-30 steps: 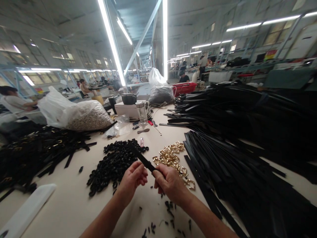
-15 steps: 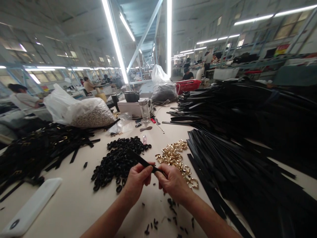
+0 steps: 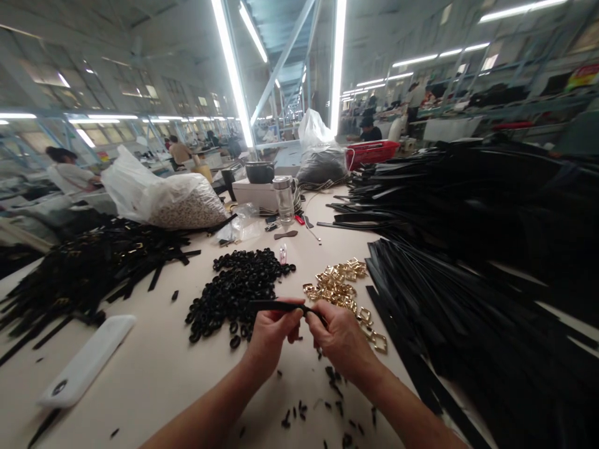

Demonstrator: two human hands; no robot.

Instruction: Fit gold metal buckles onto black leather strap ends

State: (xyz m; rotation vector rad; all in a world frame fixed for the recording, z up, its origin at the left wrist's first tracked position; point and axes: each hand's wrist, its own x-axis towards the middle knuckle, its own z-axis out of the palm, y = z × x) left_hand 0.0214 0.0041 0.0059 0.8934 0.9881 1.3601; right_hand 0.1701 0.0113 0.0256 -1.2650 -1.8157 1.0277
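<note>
Both hands meet above the table over a black strap (image 3: 269, 305). My left hand (image 3: 272, 330) pinches it between thumb and fingers, its flat end reaching left over the heap of black rings (image 3: 234, 287). Close beside it, my right hand (image 3: 337, 327) is closed on the strap's other part, which is mostly hidden by the fingers. Just behind my right hand lies a pile of gold metal buckles (image 3: 339, 280). Small black scraps (image 3: 337, 380) are scattered on the table below the hands.
Long black straps (image 3: 421, 312) cover the right side. Black straps with gold buckles (image 3: 93, 268) are heaped at left, near a white phone-like object (image 3: 88, 362). Farther back stand a filled plastic bag (image 3: 187, 199), a glass bottle (image 3: 284, 199) and a red basket (image 3: 372, 153). Co-workers sit beyond.
The strap has turned from slanting up to the left to lying nearly level. Both hands stay closed on it. The whole view has shifted, with things appearing farther right.
</note>
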